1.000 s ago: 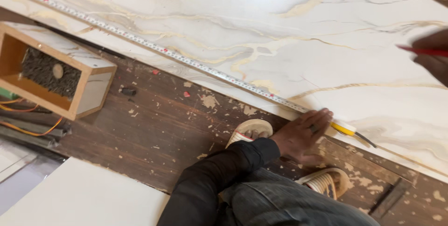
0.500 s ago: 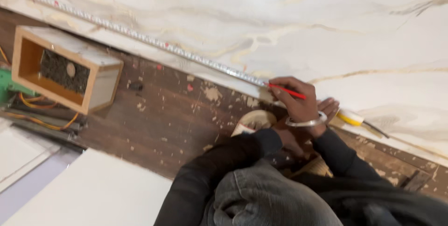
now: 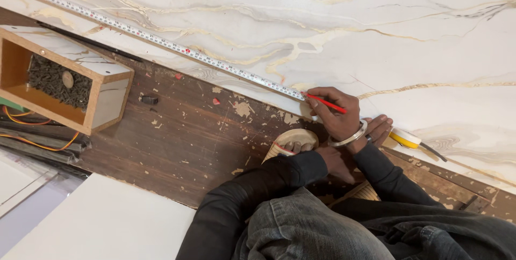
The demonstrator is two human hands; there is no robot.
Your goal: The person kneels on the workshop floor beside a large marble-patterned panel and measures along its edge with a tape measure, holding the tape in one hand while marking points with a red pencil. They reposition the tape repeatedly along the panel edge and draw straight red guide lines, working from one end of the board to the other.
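Observation:
A steel tape measure point(image 3: 161, 41) lies stretched diagonally along the lower edge of a white marble-patterned board point(image 3: 376, 34) with gold veins. My right hand point(image 3: 336, 115), with a metal bangle on the wrist, grips a red pencil point(image 3: 327, 104) whose tip touches the board beside the tape. It crosses over my left hand point(image 3: 379, 128), which presses the tape down next to its yellow case point(image 3: 404, 138). Much of my left hand is hidden under the right wrist. Both arms wear black sleeves.
A wooden box point(image 3: 107, 96) holding dark screws stands at the left on a worn dark wooden surface point(image 3: 188, 142). Orange wires point(image 3: 32, 144) run below it. A white sheet point(image 3: 107, 222) lies at the bottom left. A cream sandal point(image 3: 293, 139) sits just under my hands.
My right hand brought the red pencil in from the far right and crossed over my left hand to the tape. My left hand stays on the tape near the yellow case.

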